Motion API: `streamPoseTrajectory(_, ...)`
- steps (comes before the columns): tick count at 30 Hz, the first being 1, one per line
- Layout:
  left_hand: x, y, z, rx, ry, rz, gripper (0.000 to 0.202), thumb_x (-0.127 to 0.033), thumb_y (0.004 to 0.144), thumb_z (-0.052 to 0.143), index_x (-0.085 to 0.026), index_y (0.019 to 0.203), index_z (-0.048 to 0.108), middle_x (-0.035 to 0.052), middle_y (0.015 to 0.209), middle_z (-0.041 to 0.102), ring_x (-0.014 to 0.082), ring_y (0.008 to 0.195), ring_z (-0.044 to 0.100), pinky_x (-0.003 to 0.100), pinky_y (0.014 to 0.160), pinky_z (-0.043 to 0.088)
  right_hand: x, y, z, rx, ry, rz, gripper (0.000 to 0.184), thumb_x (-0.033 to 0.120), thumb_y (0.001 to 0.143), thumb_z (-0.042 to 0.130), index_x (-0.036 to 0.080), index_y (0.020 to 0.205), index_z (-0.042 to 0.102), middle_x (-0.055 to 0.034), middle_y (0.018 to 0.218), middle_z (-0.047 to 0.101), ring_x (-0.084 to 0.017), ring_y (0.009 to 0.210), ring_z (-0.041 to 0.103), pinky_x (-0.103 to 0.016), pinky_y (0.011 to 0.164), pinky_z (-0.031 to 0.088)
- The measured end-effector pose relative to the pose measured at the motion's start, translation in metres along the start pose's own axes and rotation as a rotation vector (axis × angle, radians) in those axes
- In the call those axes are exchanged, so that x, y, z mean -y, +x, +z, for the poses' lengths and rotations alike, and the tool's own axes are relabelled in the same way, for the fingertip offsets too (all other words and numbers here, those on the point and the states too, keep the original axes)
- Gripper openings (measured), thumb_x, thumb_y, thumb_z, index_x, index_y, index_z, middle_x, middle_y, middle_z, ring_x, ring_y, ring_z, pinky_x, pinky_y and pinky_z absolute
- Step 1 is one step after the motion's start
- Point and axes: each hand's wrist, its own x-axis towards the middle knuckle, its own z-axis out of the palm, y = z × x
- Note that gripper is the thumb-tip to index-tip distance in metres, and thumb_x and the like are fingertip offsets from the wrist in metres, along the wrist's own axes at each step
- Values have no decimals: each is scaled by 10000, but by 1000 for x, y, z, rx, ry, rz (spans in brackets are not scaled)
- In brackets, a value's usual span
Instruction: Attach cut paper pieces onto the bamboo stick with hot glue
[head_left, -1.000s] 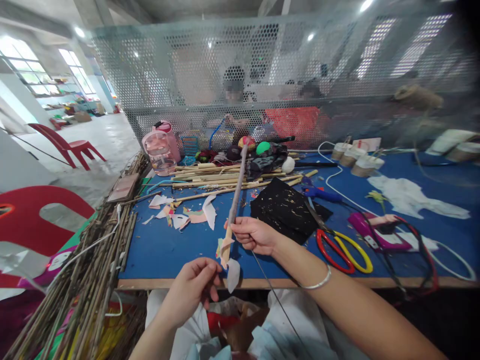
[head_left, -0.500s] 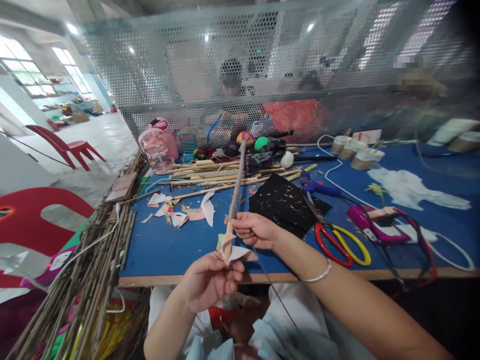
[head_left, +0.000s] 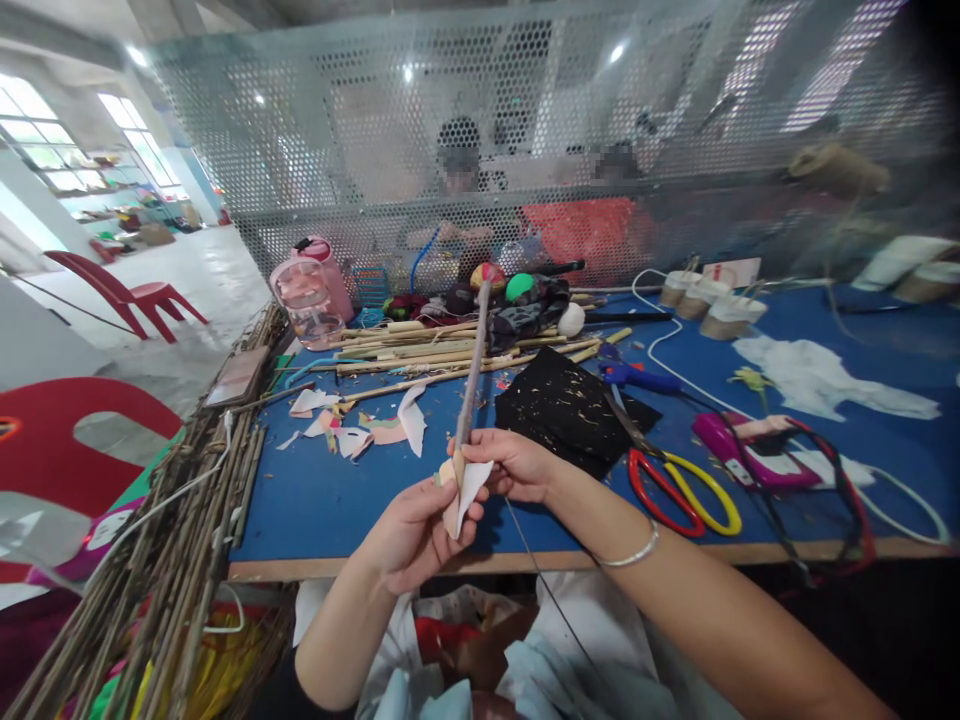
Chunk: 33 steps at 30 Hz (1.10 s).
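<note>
A long grey-brown stick [head_left: 474, 375] reaches away from me over the table, its near end bare and pale. My right hand [head_left: 517, 463] grips it near that end, fingers closed around it, with a silver bangle on the wrist. At the near tip a piece of pale fabric [head_left: 472, 488] is folded about the stick. My left hand [head_left: 424, 525] pinches this fabric from below and left, thumb on top. A thin dark cord [head_left: 541, 572] hangs from near my right hand down toward my lap.
On the blue table [head_left: 337, 510] lie fabric scraps [head_left: 409, 420], bamboo sticks [head_left: 405, 352], a black cloth [head_left: 551, 410], red-and-yellow scissors [head_left: 686, 490] and a blue glue gun [head_left: 637, 375]. A stick bundle [head_left: 180, 540] lines the left edge. A perforated screen [head_left: 360, 140] stands behind.
My left hand has shifted slightly up and brought the fabric's loose flap up against the stick's end. My right hand stays on the stick. The view has shifted slightly.
</note>
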Motion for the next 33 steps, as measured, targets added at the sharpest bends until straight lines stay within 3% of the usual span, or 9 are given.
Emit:
streamPoseTrajectory(5, -5, 4, 8, -89, 119, -21, 59, -119, 797, 568, -81, 835, 591, 56, 733, 643, 70, 536, 600, 158, 505, 500, -1, 1, -4, 9, 7, 6, 253, 259, 671, 722, 132, 848, 594, 104, 443, 329, -5, 363, 153, -110, 310, 79)
streamPoseTrajectory(9, -2, 10, 10, -144, 287, -16, 63, -132, 762, 596, -102, 799, 555, 44, 689, 623, 73, 486, 567, 151, 428, 445, -4, 1, -8, -27, -30, 8, 236, 251, 684, 704, 124, 852, 597, 90, 460, 383, -1, 356, 167, -116, 308, 93)
streamPoseTrajectory(12, 1, 11, 10, -131, 365, 35, 93, -164, 771, 586, -109, 726, 526, 0, 567, 545, 34, 390, 449, 125, 352, 327, -6, 1, -7, -72, -63, 14, 224, 249, 691, 690, 118, 849, 599, 91, 454, 381, -1, 349, 165, -120, 305, 88)
streamPoseTrajectory(15, -2, 9, 11, -66, 278, 0, 88, -139, 769, 572, -112, 718, 506, -33, 548, 478, 5, 378, 360, 109, 349, 258, -4, 1, -4, -49, -49, -9, 223, 208, 672, 682, 114, 856, 599, 98, 451, 363, 2, 347, 173, -112, 311, 95)
streamPoseTrajectory(21, -10, 5, 13, 6, 107, -55, 67, -90, 765, 550, -116, 808, 506, -35, 610, 476, -9, 390, 346, 94, 362, 254, -4, -2, -4, 132, 3, -123, 441, 26, 494, 666, 134, 912, 575, 14, 702, 591, -40, 500, 483, -111, 354, 234)
streamPoseTrajectory(25, -8, 6, 12, -2, 121, -36, 64, -121, 797, 549, -112, 852, 517, -5, 687, 516, -10, 417, 389, 80, 361, 271, -4, -3, -2, 113, -38, -128, 446, 89, 531, 732, 138, 936, 549, 5, 713, 625, -69, 523, 567, -131, 397, 312)
streamPoseTrajectory(29, -6, 7, 10, 0, 166, -4, 78, -157, 813, 565, -117, 869, 528, 19, 785, 552, 2, 465, 458, 92, 392, 365, -2, -3, 1, 85, -80, -114, 412, 231, 595, 759, 143, 923, 525, 12, 619, 612, -69, 428, 538, -133, 325, 181)
streamPoseTrajectory(33, -5, 7, 12, -20, 232, 13, 108, -206, 816, 579, -104, 827, 544, 33, 761, 581, 32, 494, 520, 121, 428, 445, -2, -2, 1, 40, -95, -103, 370, 239, 616, 746, 160, 891, 510, 64, 562, 549, -15, 324, 375, -145, 318, 100)
